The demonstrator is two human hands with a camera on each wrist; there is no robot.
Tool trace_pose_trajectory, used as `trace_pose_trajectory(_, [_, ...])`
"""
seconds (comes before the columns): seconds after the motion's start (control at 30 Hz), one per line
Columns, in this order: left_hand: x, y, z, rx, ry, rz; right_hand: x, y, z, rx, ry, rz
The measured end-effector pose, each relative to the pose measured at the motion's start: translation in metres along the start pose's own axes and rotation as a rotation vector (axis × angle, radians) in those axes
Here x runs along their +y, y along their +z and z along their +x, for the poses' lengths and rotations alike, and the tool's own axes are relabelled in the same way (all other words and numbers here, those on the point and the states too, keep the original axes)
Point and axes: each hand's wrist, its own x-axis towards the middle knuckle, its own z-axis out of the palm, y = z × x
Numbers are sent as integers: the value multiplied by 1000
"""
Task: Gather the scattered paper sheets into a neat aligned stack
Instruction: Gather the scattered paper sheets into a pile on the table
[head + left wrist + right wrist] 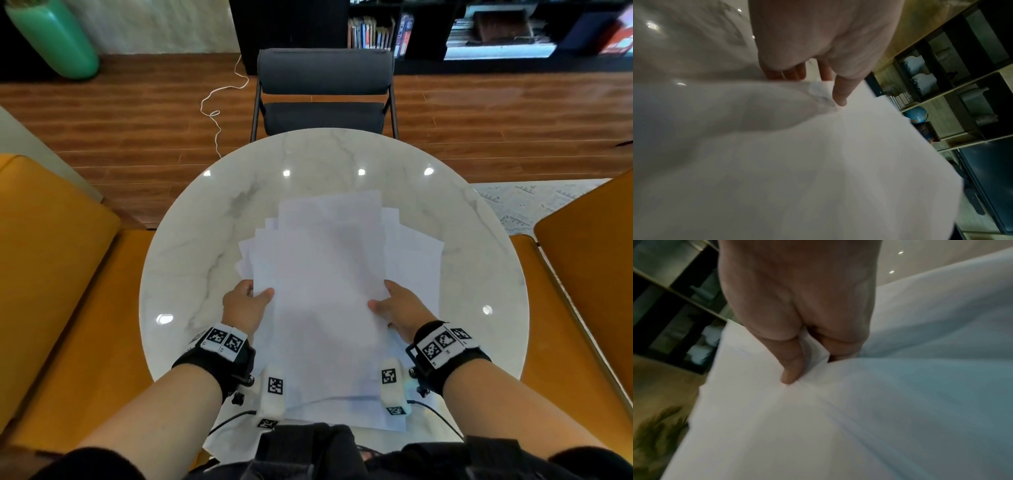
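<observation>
A loose pile of white paper sheets (329, 291) lies fanned out on the round marble table (191, 246), edges uneven. My left hand (251, 298) grips the pile's left edge, thumb on top and fingers underneath. My right hand (390, 303) grips the right edge the same way. In the left wrist view the thumb (839, 94) presses on the top sheet (818, 162) and the edges bunch beside it. The right wrist view has the thumb (792, 369) pinching several sheet edges (813, 352) against the fingers. The sheets (859, 418) bow upward between the hands.
A dark chair (323, 92) stands at the table's far side. Orange seats flank the table at left (51, 274) and right (589, 267). A white cable (219, 99) trails on the wooden floor. A bookshelf (479, 31) lines the back wall, and a green vase (54, 37) stands far left.
</observation>
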Motion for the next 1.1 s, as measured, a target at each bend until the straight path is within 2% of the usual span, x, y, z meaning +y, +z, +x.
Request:
trace_pose_trajectory(0.07, [0, -2, -4, 76, -56, -89, 10, -4, 1, -14, 4, 185])
trace_pose_trajectory(0.17, [-6, -4, -3, -52, -98, -251, 11, -7, -3, -78, -13, 320])
trace_pose_trajectory(0.23, [-6, -6, -3, -131, -64, -174, 7, -8, -7, -153, -11, 299])
trace_pose_trajectory(0.33, [-5, -13, -2, -201, 9, -137, -2, -12, -12, -272, -20, 80])
trace_pose_trajectory(0.4, [-8, -17, 3, -285, 47, -100, -5, -14, -11, -281, -38, -3])
trace_pose_trajectory(0.5, [-7, -20, -1, -385, 51, -117, -8, -2, -14, -168, -76, 86])
trace_pose_trajectory(0.6, [-8, -17, -2, -484, -26, -225, -7, 13, -17, -129, -104, 91])
trace_pose_trajectory(0.67, [-11, -16, 3, -406, -54, -208, -6, 17, -21, -75, -90, 72])
trace_pose_trajectory(0.73, [-12, -17, 9, -242, -24, -99, -4, 11, -23, 170, -79, -4])
trace_pose_trajectory(0.8, [-10, -19, 12, -120, 14, -11, -1, -5, -25, 528, 21, -226])
trace_pose_trajectory(0.87, [-7, -23, 16, -68, 35, 54, 5, -23, -31, 699, 175, -250])
trace_pose_trajectory(1.0, [-5, -28, 25, -73, 31, 194, 16, -36, -34, 703, 336, -133])
trace_pose_trajectory(1.1, [0, -24, 23, -140, 31, 171, 20, -31, -23, 591, 316, -150])
